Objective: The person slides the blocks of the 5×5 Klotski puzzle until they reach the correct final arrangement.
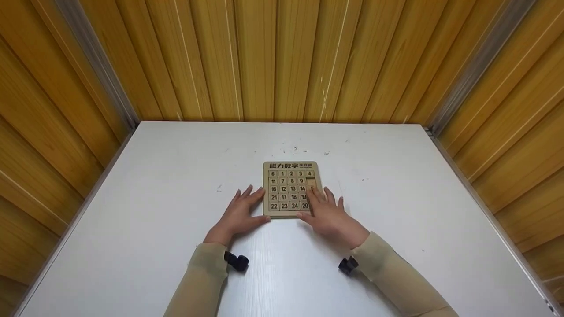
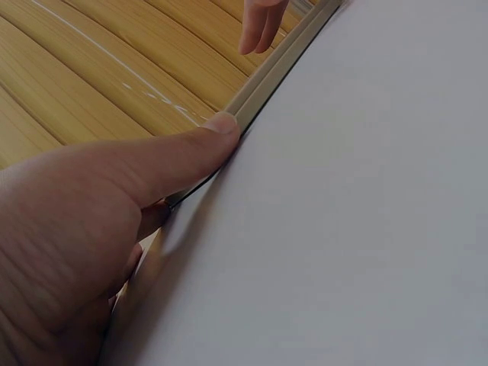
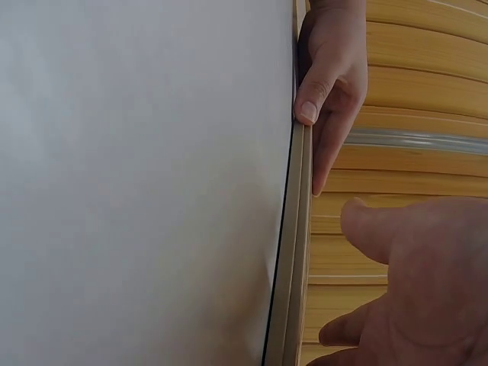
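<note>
A wooden sliding number puzzle (image 1: pixel 288 193) lies flat on the white table in the head view, its printed title at the far end. My left hand (image 1: pixel 240 215) holds its near left corner, the forefinger along the left side and the thumb (image 2: pixel 183 156) on the near edge. With its fingers fairly straight, my right hand (image 1: pixel 330 218) touches the right column at the 5 tile (image 1: pixel 312 188). A gap shows between that tile and the 4. The right hand covers the column's lower tiles. In the right wrist view, the right thumb (image 3: pixel 370 229) stands apart from the puzzle's edge (image 3: pixel 293 221).
The white table (image 1: pixel 176 167) bears small dark marks beyond the puzzle. Wood-patterned panels (image 1: pixel 255 57) rise behind it and on both sides, with grey metal posts at the corners. A small black device sits on each wrist.
</note>
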